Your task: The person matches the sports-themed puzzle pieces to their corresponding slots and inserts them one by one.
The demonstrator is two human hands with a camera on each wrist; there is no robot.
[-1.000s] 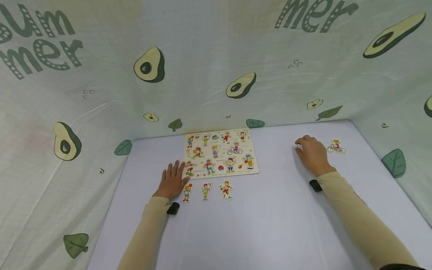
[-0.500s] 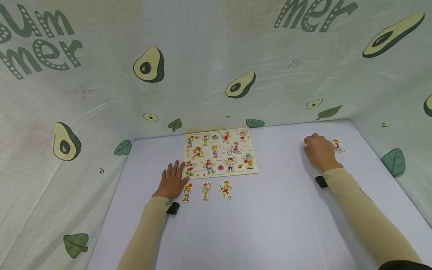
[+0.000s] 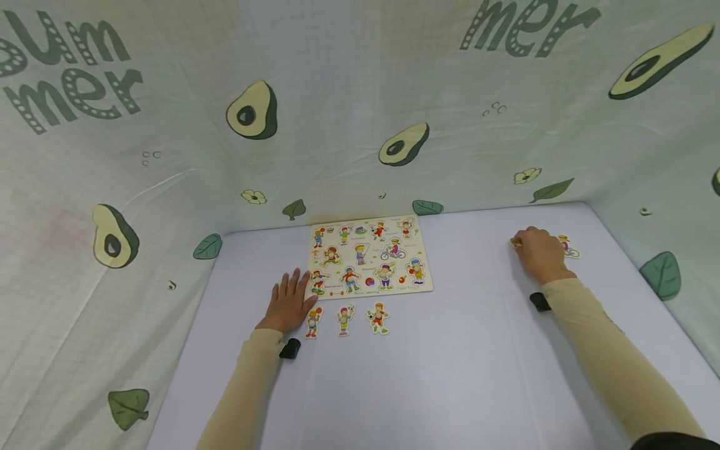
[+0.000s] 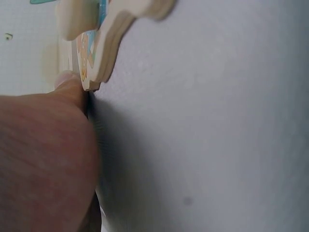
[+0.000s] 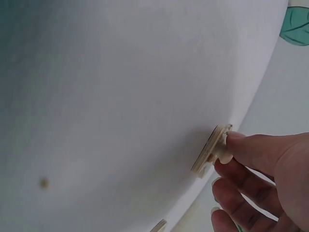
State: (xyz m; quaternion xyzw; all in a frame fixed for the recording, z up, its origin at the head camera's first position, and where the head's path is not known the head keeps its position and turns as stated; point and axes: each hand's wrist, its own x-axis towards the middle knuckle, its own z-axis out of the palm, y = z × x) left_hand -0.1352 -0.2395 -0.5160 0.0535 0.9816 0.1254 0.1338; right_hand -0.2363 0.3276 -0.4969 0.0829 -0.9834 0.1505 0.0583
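Table (image 3: 444, 387) before you: pale & plain, w/ printed fabric (image 3: 326, 75) hung along its back & both sides. Count on the print in head view: 4 whole avocados (image 3: 404, 145) + 1 cut off at R edge, 6 leaves (image 3: 427, 207), 2 flowers (image 3: 254, 197), "summer" lettering (image 3: 101, 94) in 2 spots, 1 of them cut off at top. You've 2 tan sleeves (image 3: 242, 387), 1 black wrist device (image 3: 289, 349) by each.

1 puzzle board (image 3: 373, 262) lies at the back, L of centre, w/ 11 figures in 3 rows (4, 3, 4); can't tell if printed or inset. Loose pcs: 5 in view. 3 front pcs (image 3: 344, 320) in a row just in front of the board; 1 cyclist pc (image 3: 569, 247) at far R, partly hidden by your R hand (image 3: 541, 251); 1 held pc (image 5: 208, 151) in that hand.

Your L hand (image 3: 285, 306): fingers released & spread, tips at the board's L edge. R: thumb & index pinch the knob (image 5: 223, 152) of the held pc, other fingers loosely bent. It's tilted, seen nearly edge-on, so can't tell its figure.
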